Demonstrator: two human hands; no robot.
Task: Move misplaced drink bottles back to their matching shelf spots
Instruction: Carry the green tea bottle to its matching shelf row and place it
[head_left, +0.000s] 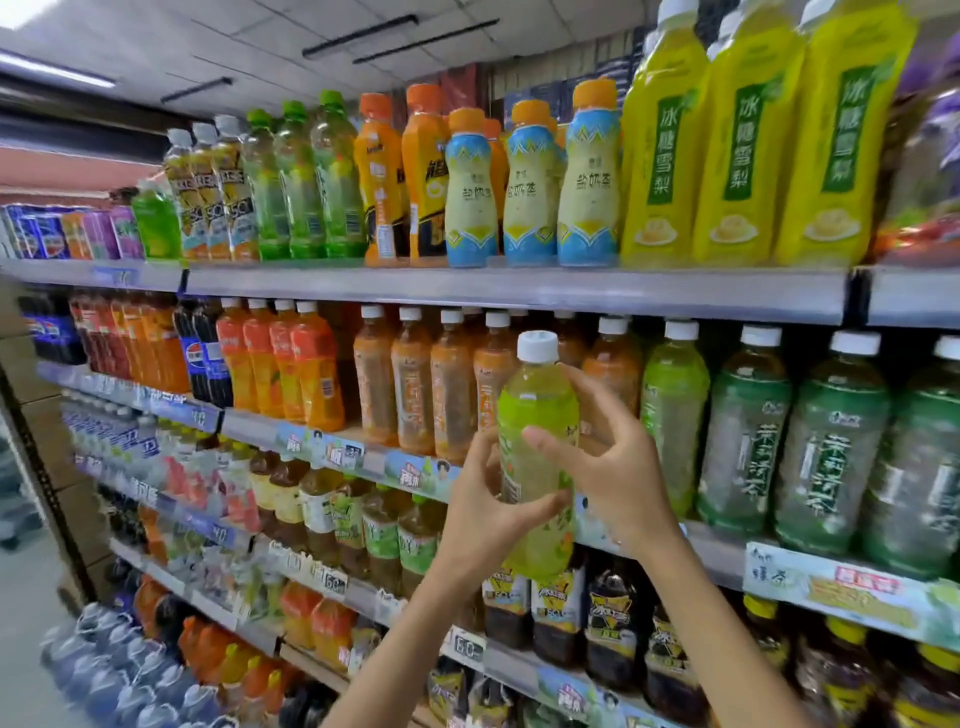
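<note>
A light green bottle with a white cap is held upright in front of the second shelf. My left hand wraps its lower body from the left, thumb across the front. My right hand touches it from the right with fingers spread around its middle. Just behind it stand orange-brown tea bottles. One matching light green bottle stands on the shelf to the right, beside dark green tea bottles.
The top shelf carries yellow pear-drink bottles, blue-and-cream milk tea bottles and orange bottles. Lower shelves hold dark tea bottles, juices and water. An aisle floor lies at far left.
</note>
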